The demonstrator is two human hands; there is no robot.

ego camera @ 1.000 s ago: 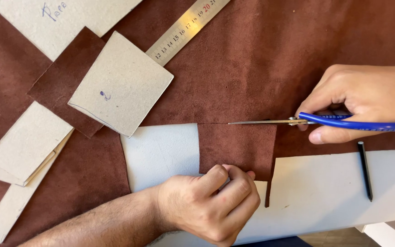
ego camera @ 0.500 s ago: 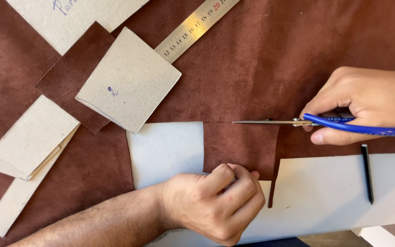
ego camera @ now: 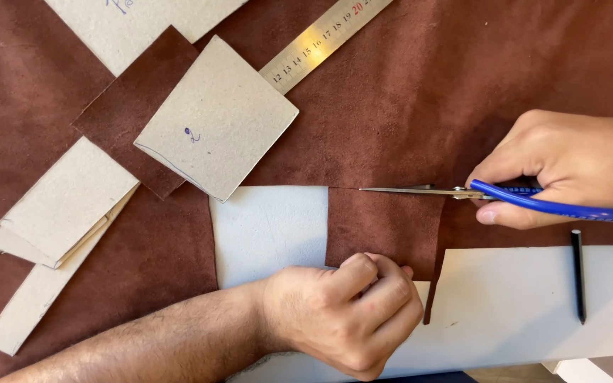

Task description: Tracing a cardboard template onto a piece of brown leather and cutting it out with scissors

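My right hand (ego camera: 569, 167) grips blue-handled scissors (ego camera: 462, 193) whose blades lie closed along a horizontal cut in the brown suede sheet (ego camera: 420, 106). Just below the blades sits a rectangular flap of suede (ego camera: 384, 223). With fingers curled, my left hand (ego camera: 345, 315) pinches the flap's lower edge and presses it down. The white table surface (ego camera: 267, 227) shows through a cut-out square to the left of the flap.
A grey cardboard square (ego camera: 214, 117) rests on a cut suede piece (ego camera: 133, 106). More cardboard pieces (ego camera: 58, 206) are stacked at left, another (ego camera: 143, 25) at top. A steel ruler (ego camera: 321, 42) lies diagonally. A black pencil (ego camera: 577, 275) lies on the white surface at right.
The scissors have advanced slightly leftward along the cut. My left hand keeps its hold on the flap's lower edge.
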